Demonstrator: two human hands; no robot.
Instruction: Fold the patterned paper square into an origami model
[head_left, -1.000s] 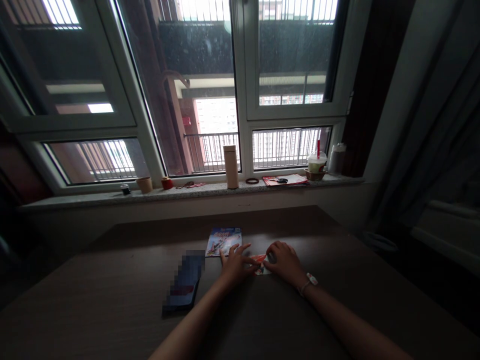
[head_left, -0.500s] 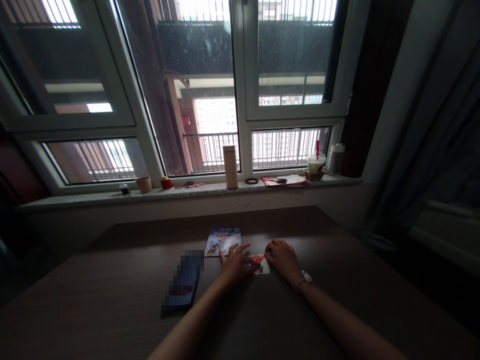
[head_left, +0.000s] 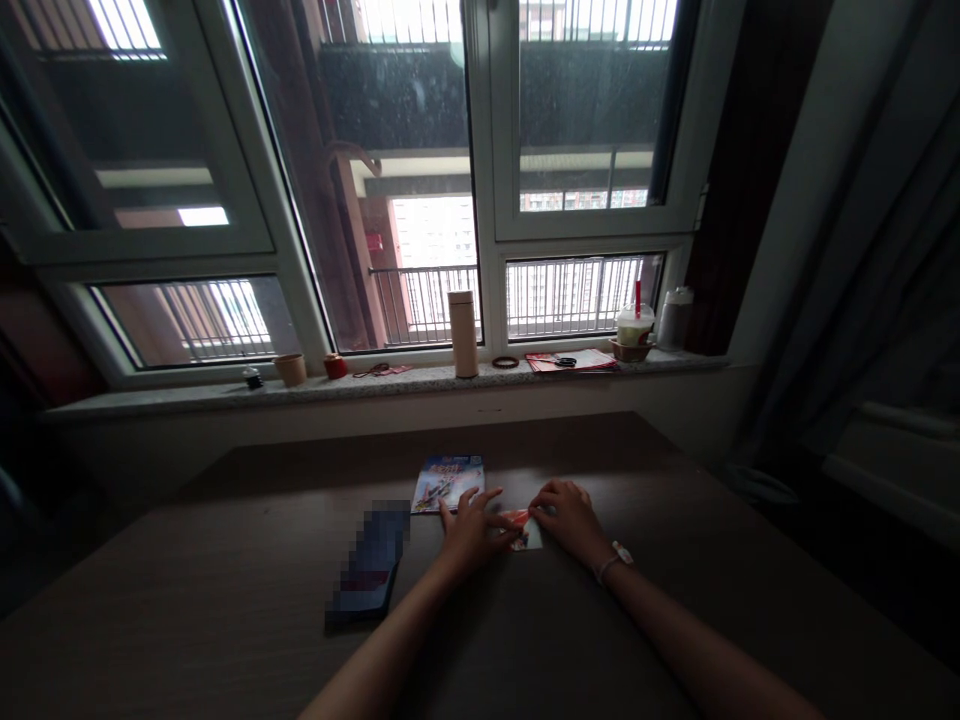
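A small folded piece of paper (head_left: 527, 535), red above and pale below with a dark printed patch, lies on the table between my hands. My left hand (head_left: 472, 535) rests with fingers spread, some of them pressing the paper's left side. At the paper's upper right corner, my right hand (head_left: 568, 515) has its fingers curled together in a pinch. A bracelet (head_left: 616, 558) circles the right wrist. Just beyond my left hand lies a blue printed booklet (head_left: 448, 480). Left of my left forearm is a dark, pixelated phone-like object (head_left: 367, 570).
The brown table (head_left: 225, 580) reaches toward the windowsill (head_left: 375, 385). On the sill stand a beige thermos (head_left: 463, 335), a paper cup (head_left: 290, 370), a small red container (head_left: 334, 367), scissors (head_left: 566, 362) on red papers, a drink cup with a straw (head_left: 634, 325) and a pale bottle (head_left: 675, 318).
My right fingers have shifted very slightly at the paper's corner. My left hand keeps its place on the paper. The whole view has moved a little.
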